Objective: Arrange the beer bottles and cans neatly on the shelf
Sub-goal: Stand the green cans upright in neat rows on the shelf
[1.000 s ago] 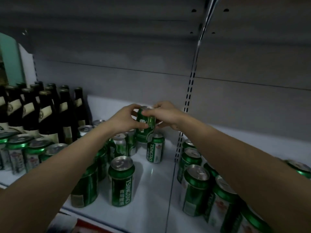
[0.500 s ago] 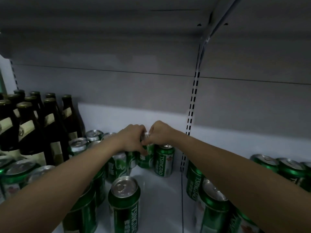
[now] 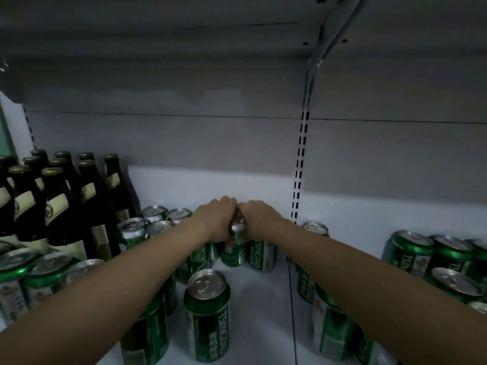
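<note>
Cans first — we're holding one green can (image 3: 238, 230) between both hands at the back of the shelf (image 3: 263, 299), left hand (image 3: 216, 222) and right hand (image 3: 259, 221) with fingers curled around its top from either side. Probably we're gripping it that way to seat it squarely in the back row beside the upright can (image 3: 261, 255) touching it. Bottles (image 3: 63, 204) are standing grouped on the left — cans are staying apart from them, and a loose can (image 3: 207, 314) is waiting near the front.
</note>
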